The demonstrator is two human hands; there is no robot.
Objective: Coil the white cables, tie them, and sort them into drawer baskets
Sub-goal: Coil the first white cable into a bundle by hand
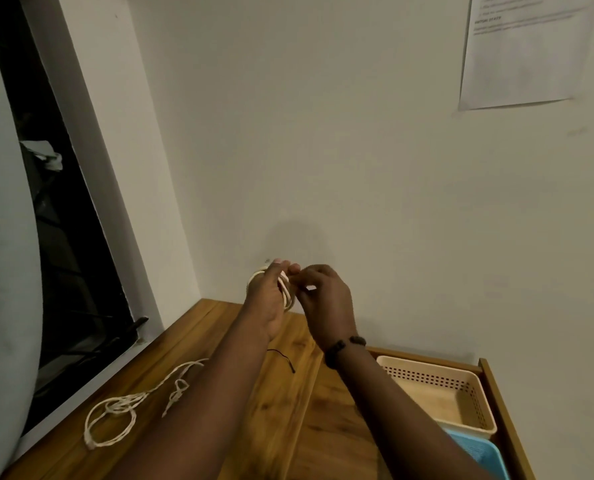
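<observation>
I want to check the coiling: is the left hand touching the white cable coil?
Touching. The head view shows the coil looped around the left hand.

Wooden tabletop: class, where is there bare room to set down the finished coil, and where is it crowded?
Bare wood lies between the black twist tie and the open drawer's edge, and on the tabletop near the wall corner. The beige basket is empty. The left strip holds the loose white cable.

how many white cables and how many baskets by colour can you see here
white cables: 2, a coil held up in the hands, a loose cable on the wooden top
beige baskets: 1
blue baskets: 1, partly cut off by the frame edge
total: 4
</observation>
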